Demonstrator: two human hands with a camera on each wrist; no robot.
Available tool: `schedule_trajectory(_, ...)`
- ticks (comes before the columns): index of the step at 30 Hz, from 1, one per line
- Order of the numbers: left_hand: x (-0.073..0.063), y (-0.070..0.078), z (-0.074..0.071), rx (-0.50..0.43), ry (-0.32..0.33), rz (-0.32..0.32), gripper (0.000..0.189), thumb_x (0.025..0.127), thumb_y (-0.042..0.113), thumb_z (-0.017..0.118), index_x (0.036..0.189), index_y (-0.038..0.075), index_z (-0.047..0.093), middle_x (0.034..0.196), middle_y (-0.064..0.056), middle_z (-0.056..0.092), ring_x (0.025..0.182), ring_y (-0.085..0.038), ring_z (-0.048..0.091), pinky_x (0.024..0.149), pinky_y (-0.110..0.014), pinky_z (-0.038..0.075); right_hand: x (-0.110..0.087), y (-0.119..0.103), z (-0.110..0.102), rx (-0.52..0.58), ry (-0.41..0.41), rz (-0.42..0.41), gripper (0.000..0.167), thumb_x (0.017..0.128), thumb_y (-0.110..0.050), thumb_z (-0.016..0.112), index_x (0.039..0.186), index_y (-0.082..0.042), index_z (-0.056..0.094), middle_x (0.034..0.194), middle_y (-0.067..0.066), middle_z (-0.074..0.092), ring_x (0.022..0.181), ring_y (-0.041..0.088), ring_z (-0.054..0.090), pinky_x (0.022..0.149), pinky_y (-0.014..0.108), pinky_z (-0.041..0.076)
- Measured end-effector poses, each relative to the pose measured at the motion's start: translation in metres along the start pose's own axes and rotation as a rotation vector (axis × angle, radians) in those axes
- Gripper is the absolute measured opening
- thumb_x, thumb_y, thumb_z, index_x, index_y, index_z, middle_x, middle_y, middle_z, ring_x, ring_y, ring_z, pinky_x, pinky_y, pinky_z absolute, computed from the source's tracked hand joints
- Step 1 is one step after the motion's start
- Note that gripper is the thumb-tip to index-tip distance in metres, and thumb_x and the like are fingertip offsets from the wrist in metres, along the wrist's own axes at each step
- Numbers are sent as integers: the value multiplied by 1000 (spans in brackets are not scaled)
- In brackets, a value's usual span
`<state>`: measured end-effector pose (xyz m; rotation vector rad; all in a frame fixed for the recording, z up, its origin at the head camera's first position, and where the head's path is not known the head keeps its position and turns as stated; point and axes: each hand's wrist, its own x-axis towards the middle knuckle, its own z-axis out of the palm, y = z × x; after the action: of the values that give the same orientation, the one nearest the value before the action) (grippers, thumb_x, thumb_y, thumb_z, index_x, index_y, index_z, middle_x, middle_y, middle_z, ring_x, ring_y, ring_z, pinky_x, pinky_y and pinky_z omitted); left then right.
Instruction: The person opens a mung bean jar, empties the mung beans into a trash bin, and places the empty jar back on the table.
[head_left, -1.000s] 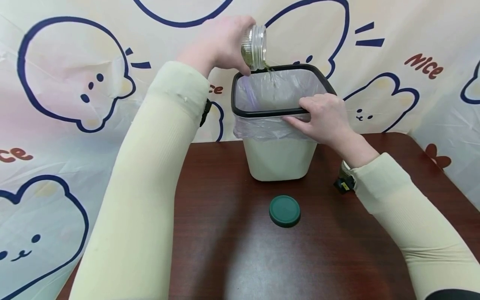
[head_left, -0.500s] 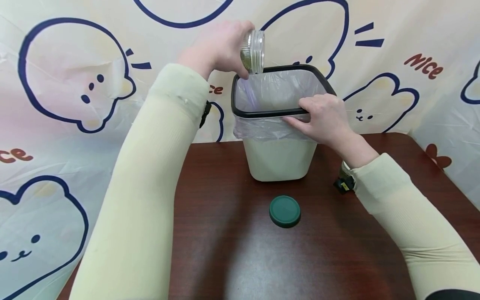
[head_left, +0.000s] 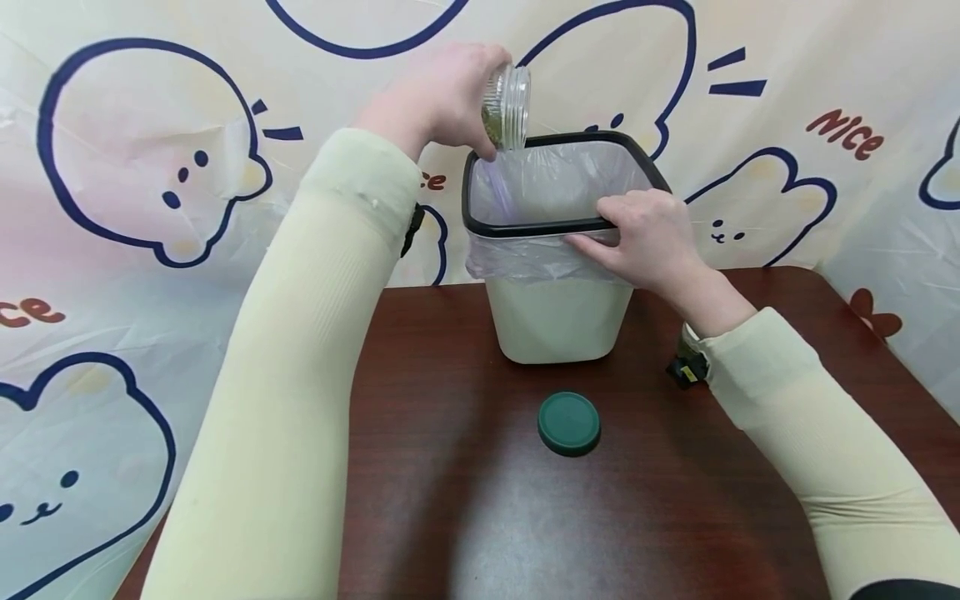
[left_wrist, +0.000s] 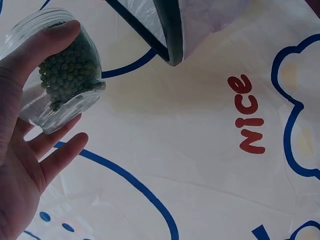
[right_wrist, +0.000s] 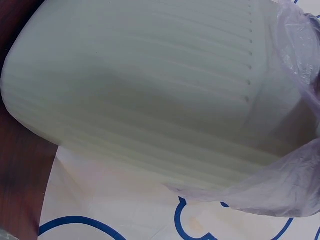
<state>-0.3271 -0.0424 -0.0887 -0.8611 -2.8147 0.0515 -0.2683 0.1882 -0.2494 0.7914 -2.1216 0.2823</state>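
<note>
My left hand [head_left: 442, 100] grips a clear glass jar [head_left: 514, 107], tipped on its side at the back left of the trash can's rim. Small green beans [left_wrist: 70, 70] lie inside the jar in the left wrist view, with the thumb across the glass. My right hand [head_left: 651, 237] holds the front right of the black rim [head_left: 540, 227], thumb under it and fingers over the top. The pale green trash can [head_left: 558, 321] stands upright on the table, lined with a translucent bag [head_left: 525, 257] folded over its outside. In the right wrist view the can's ribbed wall [right_wrist: 150, 100] fills most of the picture.
A green jar lid [head_left: 569, 423] lies on the dark brown wooden table [head_left: 465, 500] in front of the can. Close behind the table hangs a pale cloth [head_left: 330, 208] printed with cartoon figures.
The left hand and jar have come down slightly. A thin stream of green bits fell from the jar's mouth a second ago and is gone from view now. The right hand stays on the rim.
</note>
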Motion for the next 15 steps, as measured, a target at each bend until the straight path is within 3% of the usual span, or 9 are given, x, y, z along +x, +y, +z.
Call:
schedule_trajectory(5,1,1,-4,35,64,-18,96,75,26,82,152,12,26,149,-8,38,134,-26,39,107,-42,33,0,1,-1,-11,13,1,47,83,-36,73,60,-9,42,51,6,40,46,24,41,46,34,26)
schedule_trajectory(12,1,3,-3,27,-1,10,95,74,21,83,151,8,28,147,-10,40,131,-28,41,108,-38,32,1,0,-1,-8,15,1,47,83,-36,73,60,-9,42,51,6,39,46,24,41,47,34,27)
schedule_trajectory(15,-1,2,-2,29,5,5,94,74,21,83,150,8,29,147,-10,41,131,-28,41,108,-39,32,2,-1,0,-5,14,1,48,83,-37,73,60,-9,42,51,6,40,46,24,41,47,34,27)
